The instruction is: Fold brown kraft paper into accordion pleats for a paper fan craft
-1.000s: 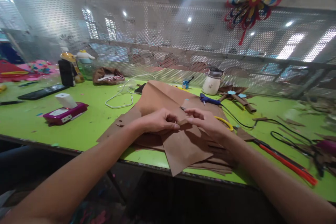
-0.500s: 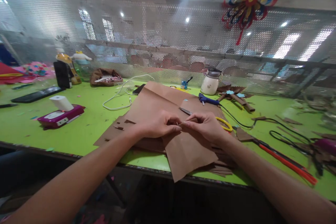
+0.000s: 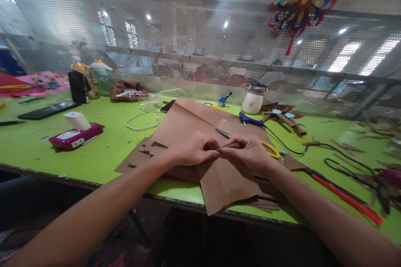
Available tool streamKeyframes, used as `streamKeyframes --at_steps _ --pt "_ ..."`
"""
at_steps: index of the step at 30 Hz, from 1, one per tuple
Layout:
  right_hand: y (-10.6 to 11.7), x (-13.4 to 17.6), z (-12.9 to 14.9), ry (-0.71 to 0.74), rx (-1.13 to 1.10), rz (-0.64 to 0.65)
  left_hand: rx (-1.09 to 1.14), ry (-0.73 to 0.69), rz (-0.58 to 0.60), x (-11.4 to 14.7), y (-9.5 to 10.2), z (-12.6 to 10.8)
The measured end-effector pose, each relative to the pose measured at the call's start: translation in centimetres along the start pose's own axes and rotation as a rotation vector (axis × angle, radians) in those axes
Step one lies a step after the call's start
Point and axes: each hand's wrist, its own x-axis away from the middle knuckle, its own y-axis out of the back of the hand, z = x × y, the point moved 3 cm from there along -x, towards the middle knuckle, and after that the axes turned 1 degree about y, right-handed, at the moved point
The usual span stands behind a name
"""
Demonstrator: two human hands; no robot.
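My left hand and my right hand meet over a pile of brown paper, thumbs and fingertips pinched on a small folded piece of brown paper. Both hands are closed on it. Below them a cut sheet of brown paper hangs a little past the table's front edge. A large brown paper sheet spreads out behind. Scissors with yellow handles lie on it, their blades showing beyond my fingers and the middle hidden by my right hand.
On the green table, a blue glue gun and a red-black cutter lie right. A purple power strip with a white plug and a white cable are left. A white jar stands behind.
The small paper between my fingertips is tilted differently and shows more of its folded edge. Both hands keep their pinch. The whole view has shifted slightly.
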Motion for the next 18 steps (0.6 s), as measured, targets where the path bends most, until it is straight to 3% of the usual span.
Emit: streamKeyframes --at_steps 11,18 --pt "1.3 -0.4 0.0 -0.117 -0.169 -0.02 0.187 0.098 0.069 -0.1 0.3 1.4" --pt "2.2 -0.5 -0.4 -0.143 -0.199 0.008 0.102 0.159 0.104 0.4 0.2 0.3"
